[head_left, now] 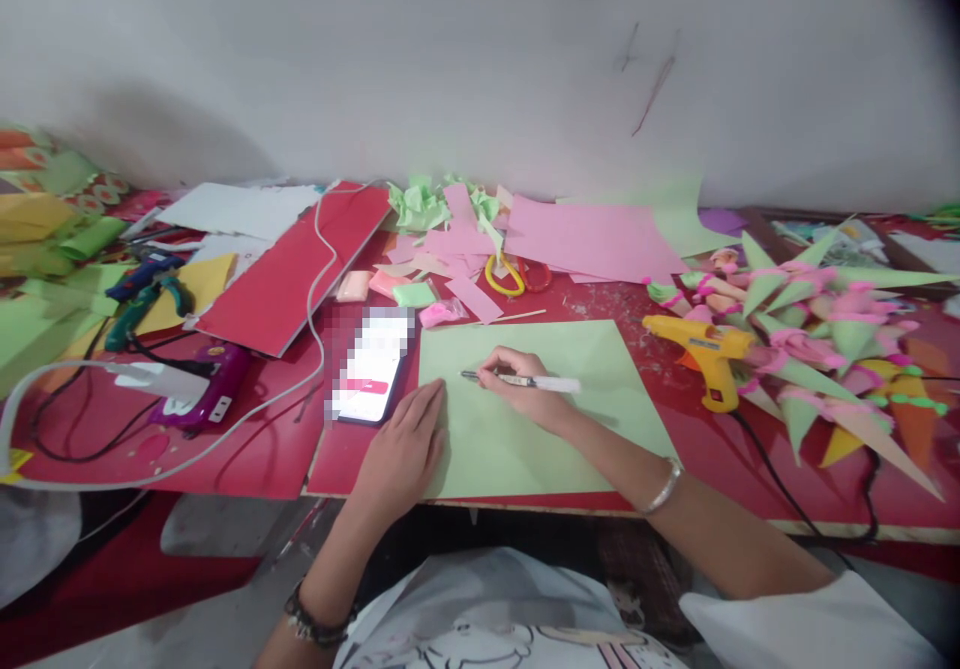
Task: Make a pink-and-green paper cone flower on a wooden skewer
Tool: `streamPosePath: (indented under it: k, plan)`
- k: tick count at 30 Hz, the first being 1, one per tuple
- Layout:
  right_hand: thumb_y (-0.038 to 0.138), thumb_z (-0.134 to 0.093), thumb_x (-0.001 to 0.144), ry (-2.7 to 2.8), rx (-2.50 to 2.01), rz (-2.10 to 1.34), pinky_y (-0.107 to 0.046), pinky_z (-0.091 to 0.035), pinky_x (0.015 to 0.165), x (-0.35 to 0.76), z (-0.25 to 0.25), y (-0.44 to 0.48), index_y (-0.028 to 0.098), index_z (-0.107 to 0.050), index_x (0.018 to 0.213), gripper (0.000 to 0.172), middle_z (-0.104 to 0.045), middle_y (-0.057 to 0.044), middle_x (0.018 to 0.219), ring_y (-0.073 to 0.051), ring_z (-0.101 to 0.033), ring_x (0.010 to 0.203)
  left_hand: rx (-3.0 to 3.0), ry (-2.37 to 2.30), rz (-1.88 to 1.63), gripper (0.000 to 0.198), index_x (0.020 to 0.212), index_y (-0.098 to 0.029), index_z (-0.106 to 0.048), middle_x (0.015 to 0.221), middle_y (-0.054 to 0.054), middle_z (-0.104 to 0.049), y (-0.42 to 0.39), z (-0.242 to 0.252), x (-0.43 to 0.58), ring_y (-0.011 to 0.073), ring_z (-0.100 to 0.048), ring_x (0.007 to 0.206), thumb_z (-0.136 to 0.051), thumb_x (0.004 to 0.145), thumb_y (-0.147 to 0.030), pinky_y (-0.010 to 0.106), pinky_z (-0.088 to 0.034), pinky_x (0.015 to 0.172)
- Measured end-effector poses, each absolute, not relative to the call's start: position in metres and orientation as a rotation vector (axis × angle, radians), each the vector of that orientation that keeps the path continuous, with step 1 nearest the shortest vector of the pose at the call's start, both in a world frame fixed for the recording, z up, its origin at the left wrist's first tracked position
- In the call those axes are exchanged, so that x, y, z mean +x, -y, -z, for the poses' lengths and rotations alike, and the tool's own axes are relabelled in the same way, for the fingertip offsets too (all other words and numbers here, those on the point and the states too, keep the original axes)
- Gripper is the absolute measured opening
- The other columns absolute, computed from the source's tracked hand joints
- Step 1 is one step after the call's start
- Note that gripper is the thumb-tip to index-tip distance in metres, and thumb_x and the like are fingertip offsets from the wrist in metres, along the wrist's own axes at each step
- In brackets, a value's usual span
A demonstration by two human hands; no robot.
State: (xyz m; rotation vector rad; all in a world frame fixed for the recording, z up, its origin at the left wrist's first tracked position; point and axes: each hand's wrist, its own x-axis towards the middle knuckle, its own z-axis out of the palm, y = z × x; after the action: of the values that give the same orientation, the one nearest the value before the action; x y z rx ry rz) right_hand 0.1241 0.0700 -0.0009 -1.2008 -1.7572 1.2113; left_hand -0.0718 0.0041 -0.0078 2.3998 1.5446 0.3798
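A light green sheet of paper [540,449] lies flat on the red table in front of me. My right hand [517,379] grips a pen [555,384] with a white end, its tip low over the left part of the sheet. Whether the tip touches the paper I cannot tell. Flat on the sheet's left edge rests my left hand [409,439], fingers stretched out and holding nothing. Just beyond those fingers is a phone [373,364] with a lit screen, blurred in places.
Right: a yellow glue gun [705,354] beside paper cones [817,339]. Behind the sheet: yellow-handled scissors [504,277], clay packets [412,294], pink paper [585,234]. Left: a red board [292,269], pliers [139,299], a purple power strip [214,389] and a white cable [322,299].
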Motion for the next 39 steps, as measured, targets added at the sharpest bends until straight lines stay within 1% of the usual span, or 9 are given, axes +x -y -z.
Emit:
streamPosePath:
  k: [6,17,20,23,26,30,34,37,39]
  plan:
    - [0.035,-0.052,0.077,1.803,-1.176,-1.249,-0.021,-0.033,0.05,0.128,-0.001,-0.063,0.018,-0.057,0.072,0.018,-0.058,0.001,0.067,-0.01,-0.046,0.056,2.395,-1.541,-0.381,0.045,0.133,-0.015,-0.03,0.136,0.008,-0.037,-0.004,0.007,-0.071,0.0223,-0.034,0.122,-0.029,0.089,-0.024,0.039,-0.037,0.1]
    - [0.035,-0.054,0.076,1.812,-1.126,-1.442,-0.019,-0.028,0.042,0.143,-0.004,-0.045,0.017,-0.057,0.071,0.019,-0.058,0.001,0.065,-0.006,-0.039,0.047,2.423,-1.528,-0.418,0.045,0.133,-0.017,-0.03,0.135,0.008,-0.038,-0.004,0.009,-0.073,0.0228,-0.036,0.121,-0.031,0.088,-0.024,0.04,-0.038,0.099]
    - [0.036,-0.054,0.076,1.837,-1.126,-1.489,-0.02,-0.029,0.043,0.15,-0.003,-0.041,0.018,-0.058,0.071,0.019,-0.06,0.001,0.067,-0.008,-0.042,0.049,2.421,-1.529,-0.422,0.045,0.133,-0.017,-0.03,0.135,0.009,-0.038,-0.004,0.008,-0.072,0.023,-0.036,0.121,-0.031,0.088,-0.024,0.041,-0.037,0.099]
    - [0.033,-0.055,0.076,1.853,-1.104,-1.499,-0.021,-0.034,0.048,0.157,-0.004,-0.036,0.018,-0.057,0.069,0.017,-0.061,0.0,0.067,-0.011,-0.049,0.057,2.415,-1.532,-0.411,0.045,0.132,-0.015,-0.032,0.134,0.009,-0.038,-0.004,0.007,-0.072,0.0228,-0.036,0.121,-0.031,0.088,-0.023,0.04,-0.037,0.1]
    - [0.029,-0.055,0.075,1.85,-1.085,-1.525,-0.023,-0.037,0.053,0.163,-0.006,-0.03,0.017,-0.057,0.068,0.014,-0.061,-0.001,0.067,-0.012,-0.052,0.061,2.418,-1.532,-0.406,0.045,0.131,-0.015,-0.032,0.134,0.009,-0.039,-0.003,0.005,-0.071,0.0224,-0.036,0.121,-0.031,0.088,-0.022,0.039,-0.037,0.1]
    - [0.027,-0.057,0.074,1.844,-1.112,-1.619,-0.023,-0.039,0.054,0.179,-0.012,-0.025,0.017,-0.056,0.066,0.013,-0.061,-0.001,0.064,-0.012,-0.054,0.059,2.449,-1.537,-0.405,0.045,0.131,-0.016,-0.032,0.133,0.009,-0.039,-0.004,0.004,-0.072,0.0229,-0.037,0.121,-0.032,0.087,-0.023,0.039,-0.038,0.099]
    - [0.033,-0.054,0.077,1.865,-1.113,-1.842,-0.022,-0.038,0.049,0.216,-0.023,-0.029,0.016,-0.057,0.063,0.022,-0.061,-0.002,0.058,-0.011,-0.053,0.053,2.484,-1.582,-0.362,0.045,0.13,-0.014,-0.034,0.131,0.01,-0.041,0.001,0.006,-0.068,0.0225,-0.038,0.119,-0.034,0.086,-0.023,0.038,-0.039,0.098]
    - [0.039,-0.049,0.081,1.695,-1.159,-1.528,-0.021,-0.037,0.049,0.244,-0.027,-0.03,0.017,-0.059,0.066,0.028,-0.059,-0.001,0.055,-0.009,-0.047,0.049,2.512,-1.667,-0.33,0.044,0.128,-0.013,-0.036,0.13,0.01,-0.043,0.015,0.006,-0.056,0.0234,-0.04,0.117,-0.036,0.085,-0.025,0.037,-0.043,0.093]
    - [0.038,-0.053,0.079,1.549,-1.183,-1.327,-0.022,-0.04,0.054,0.253,-0.027,-0.029,0.019,-0.06,0.07,0.023,-0.06,0.0,0.06,-0.009,-0.049,0.054,2.529,-1.735,-0.308,0.043,0.126,-0.014,-0.039,0.128,0.011,-0.046,0.024,0.003,-0.045,0.025,-0.043,0.113,-0.039,0.084,-0.026,0.037,-0.045,0.089]
